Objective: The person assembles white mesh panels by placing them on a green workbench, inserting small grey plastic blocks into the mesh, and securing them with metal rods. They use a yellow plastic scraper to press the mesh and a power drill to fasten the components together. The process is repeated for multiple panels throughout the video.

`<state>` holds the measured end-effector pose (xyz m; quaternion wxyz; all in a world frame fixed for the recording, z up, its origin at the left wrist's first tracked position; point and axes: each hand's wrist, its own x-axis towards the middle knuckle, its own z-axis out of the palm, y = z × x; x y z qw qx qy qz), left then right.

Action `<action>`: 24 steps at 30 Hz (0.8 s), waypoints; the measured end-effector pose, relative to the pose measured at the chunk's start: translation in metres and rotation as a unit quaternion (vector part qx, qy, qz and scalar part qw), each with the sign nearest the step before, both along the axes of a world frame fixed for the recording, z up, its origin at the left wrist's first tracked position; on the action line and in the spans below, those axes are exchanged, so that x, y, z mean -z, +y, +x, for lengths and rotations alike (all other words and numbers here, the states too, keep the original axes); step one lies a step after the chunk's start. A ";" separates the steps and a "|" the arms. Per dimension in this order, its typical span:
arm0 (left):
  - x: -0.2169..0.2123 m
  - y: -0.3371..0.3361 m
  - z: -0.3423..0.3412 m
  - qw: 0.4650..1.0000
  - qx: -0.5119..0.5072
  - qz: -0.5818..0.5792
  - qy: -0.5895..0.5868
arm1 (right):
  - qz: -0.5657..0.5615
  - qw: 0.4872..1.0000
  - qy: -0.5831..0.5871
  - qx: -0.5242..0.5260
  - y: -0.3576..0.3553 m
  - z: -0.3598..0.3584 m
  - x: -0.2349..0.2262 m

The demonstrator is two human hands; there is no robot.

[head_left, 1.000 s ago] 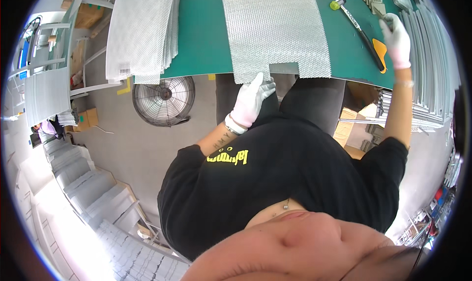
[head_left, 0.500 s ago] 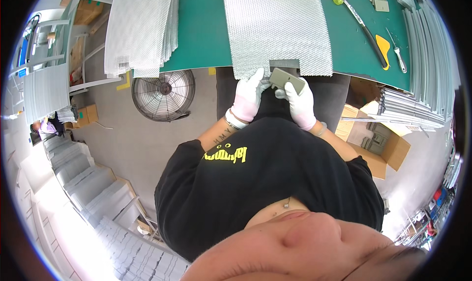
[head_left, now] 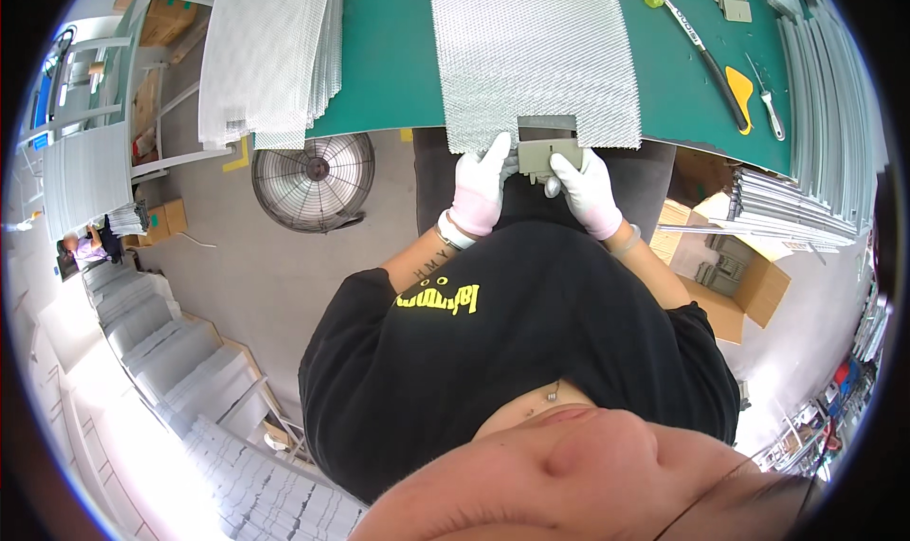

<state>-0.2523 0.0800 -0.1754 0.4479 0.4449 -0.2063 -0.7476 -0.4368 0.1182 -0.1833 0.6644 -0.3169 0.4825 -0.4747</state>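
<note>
A silvery mesh sheet (head_left: 531, 58) lies on the green tabletop, its notched near end jutting over the front edge. My left hand (head_left: 480, 186), in a white glove, has its thumb over the near left corner of this sheet, with the fingers curled below. Just in front of the notch is a flat grey-green plastic piece (head_left: 548, 155) with small tabs along its lower side. My right hand (head_left: 588, 192), also gloved, grips its right part between thumb and fingers. The piece's left end comes close to my left fingers; whether they touch is unclear.
More mesh sheets (head_left: 270, 53) are stacked at the left. A mallet (head_left: 701, 53), a yellow scraper (head_left: 738, 94), a screwdriver (head_left: 768, 105) and several plastic pieces (head_left: 735, 9) lie right. Below stand a fan (head_left: 313, 183) and an open carton (head_left: 763, 285). Another person (head_left: 90, 247) is far left.
My right hand has turned the plastic piece from a slant to nearly level, lined up with the notch. Its tabs now show. My left hand has barely moved.
</note>
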 end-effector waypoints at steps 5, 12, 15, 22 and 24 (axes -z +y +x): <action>0.006 0.001 0.000 0.999 -0.018 -0.029 0.029 | 0.001 0.999 0.023 0.037 0.002 0.001 0.001; 0.008 0.004 0.004 0.998 0.016 -0.056 -0.025 | 0.033 0.992 -0.121 0.014 -0.005 0.002 0.004; 0.007 0.004 0.007 0.993 0.057 -0.067 -0.078 | 0.005 0.999 -0.033 -0.015 -0.005 -0.001 0.003; 0.001 0.003 0.002 0.999 0.013 -0.043 0.023 | 0.005 0.999 -0.019 -0.034 -0.003 -0.012 0.013; 0.000 0.003 0.000 0.999 0.016 -0.038 0.012 | 0.017 0.993 -0.114 -0.030 -0.002 -0.009 0.019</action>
